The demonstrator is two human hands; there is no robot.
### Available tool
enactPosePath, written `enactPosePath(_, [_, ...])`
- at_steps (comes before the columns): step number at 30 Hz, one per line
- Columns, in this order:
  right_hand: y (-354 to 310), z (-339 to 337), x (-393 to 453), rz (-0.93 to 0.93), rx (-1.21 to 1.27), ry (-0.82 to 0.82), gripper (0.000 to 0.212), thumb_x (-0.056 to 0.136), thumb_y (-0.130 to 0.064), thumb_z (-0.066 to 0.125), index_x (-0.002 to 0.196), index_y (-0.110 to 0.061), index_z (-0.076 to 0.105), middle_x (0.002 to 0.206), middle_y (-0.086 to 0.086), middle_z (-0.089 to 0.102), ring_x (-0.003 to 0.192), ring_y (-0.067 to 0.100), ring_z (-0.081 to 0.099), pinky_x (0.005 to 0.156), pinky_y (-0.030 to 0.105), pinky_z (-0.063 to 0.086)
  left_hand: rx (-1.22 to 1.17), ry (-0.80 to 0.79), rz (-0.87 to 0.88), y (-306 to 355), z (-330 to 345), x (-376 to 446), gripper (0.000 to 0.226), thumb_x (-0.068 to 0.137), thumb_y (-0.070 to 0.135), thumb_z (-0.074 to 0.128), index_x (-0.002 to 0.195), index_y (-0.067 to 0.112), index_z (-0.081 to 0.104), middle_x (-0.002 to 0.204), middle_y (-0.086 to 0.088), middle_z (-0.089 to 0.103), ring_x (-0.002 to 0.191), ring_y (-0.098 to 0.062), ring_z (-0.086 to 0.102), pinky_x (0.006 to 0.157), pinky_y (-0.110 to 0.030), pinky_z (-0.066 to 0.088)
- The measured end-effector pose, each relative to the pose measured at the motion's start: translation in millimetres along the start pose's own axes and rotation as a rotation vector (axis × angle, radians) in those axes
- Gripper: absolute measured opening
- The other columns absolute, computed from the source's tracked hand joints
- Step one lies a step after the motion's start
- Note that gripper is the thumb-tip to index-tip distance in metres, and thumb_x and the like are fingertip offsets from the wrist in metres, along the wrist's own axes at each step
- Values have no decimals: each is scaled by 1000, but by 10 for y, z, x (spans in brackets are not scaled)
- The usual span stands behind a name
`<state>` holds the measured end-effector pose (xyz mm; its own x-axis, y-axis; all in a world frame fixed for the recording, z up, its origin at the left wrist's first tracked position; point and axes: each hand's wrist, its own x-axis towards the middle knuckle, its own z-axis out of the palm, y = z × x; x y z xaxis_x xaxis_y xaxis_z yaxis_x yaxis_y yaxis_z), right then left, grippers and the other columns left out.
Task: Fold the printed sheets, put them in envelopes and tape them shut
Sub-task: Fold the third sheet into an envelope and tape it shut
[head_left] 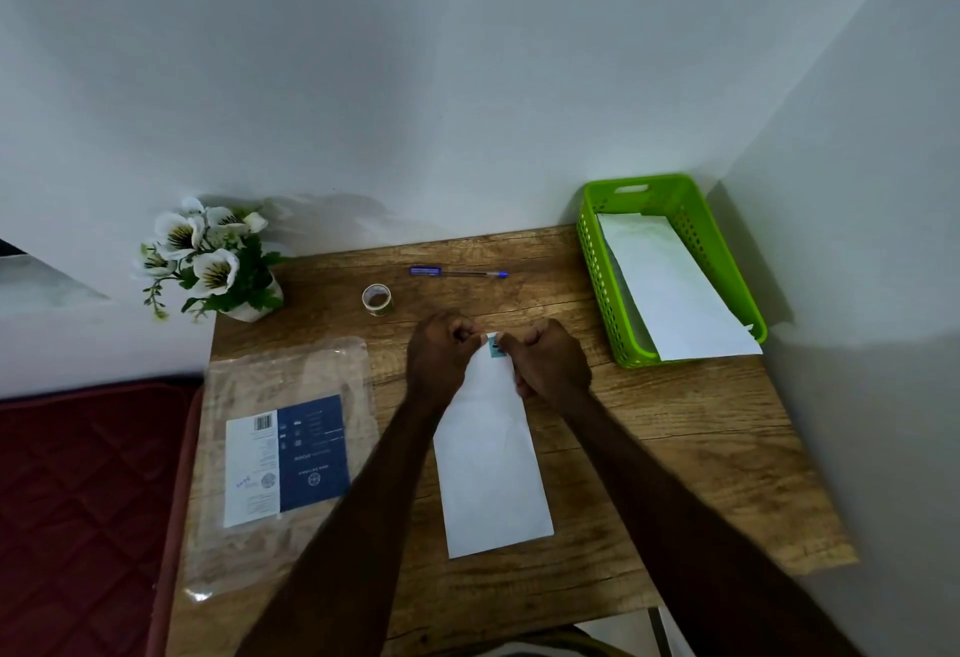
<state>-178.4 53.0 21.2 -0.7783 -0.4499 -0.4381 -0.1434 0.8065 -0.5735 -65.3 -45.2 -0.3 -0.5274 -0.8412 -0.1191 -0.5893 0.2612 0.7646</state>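
An envelope lies lengthwise on the desk, running from between the forearms up to the hands. Left hand and right hand, fingers curled, pinch its far end. Beyond the left hand stands a tape roll; far right, a basket holds more envelopes.

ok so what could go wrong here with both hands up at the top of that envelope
1. Both the left hand and right hand pinch the far end of the white envelope; its near end lies unheld, so it may skew.
2. The tape roll sits apart from the hands, so reaching for it means letting go.
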Motion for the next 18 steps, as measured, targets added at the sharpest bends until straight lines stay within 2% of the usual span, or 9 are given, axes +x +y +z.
enactPosePath(3, [-31,70,-8,-7,-81,114,51,82,-63,69,107,-19,62,106,5,71,100,28,68,78,33,47,-3,-23,10,15,-25,-18,11,90,22,74,95,11,75,96,-4,72,93,-19,66,86,-43,56])
enactPosePath(5, [-28,75,-3,-15,-81,81,44,86,-57,68,108,-20,61,105,5,73,99,27,69,81,33,50,5,-22,20,20,-38,-30,11,91,21,73,95,10,75,97,-5,72,95,-19,65,87,-42,56])
enactPosePath(8, [43,27,23,-26,8,-36,30,85,-42,74,101,-24,57,82,0,77,69,21,75,78,42,62,-10,-5,17,23,-30,-40,10,90,20,75,94,10,74,99,-4,72,96,-18,66,84,-38,57])
enactPosePath(9, [72,5,28,-15,57,-84,31,82,-37,79,99,-25,55,75,-1,76,59,19,74,76,45,63,-18,-6,13,22,-28,-44,11,90,20,76,93,10,74,99,-4,72,97,-17,67,84,-36,58])
enactPosePath(11, [107,-20,28,-5,97,-137,39,77,-37,85,98,-25,54,71,-1,76,55,18,74,75,45,64,-23,-10,9,14,-27,-42,11,89,21,76,93,11,74,100,-4,73,97,-16,67,83,-38,59])
enactPosePath(14, [64,13,0,-27,35,-46,45,74,-60,79,92,-26,54,71,-3,74,63,18,73,74,39,61,-24,-4,11,2,-17,-37,8,89,20,75,91,13,75,96,-2,73,94,-16,67,83,-42,58])
enactPosePath(16, [18,60,-23,-47,-68,43,48,75,-63,76,94,-24,56,86,-2,73,79,21,71,71,33,54,-32,-7,8,3,-12,-42,7,89,20,74,91,14,74,94,-1,72,92,-16,67,83,-42,58])
enactPosePath(18, [7,80,-40,-82,-113,59,47,76,-60,77,98,-24,58,96,-2,70,91,23,68,70,30,46,-39,-17,-6,-4,-12,-44,7,90,21,74,92,15,73,96,0,72,94,-15,67,84,-41,59])
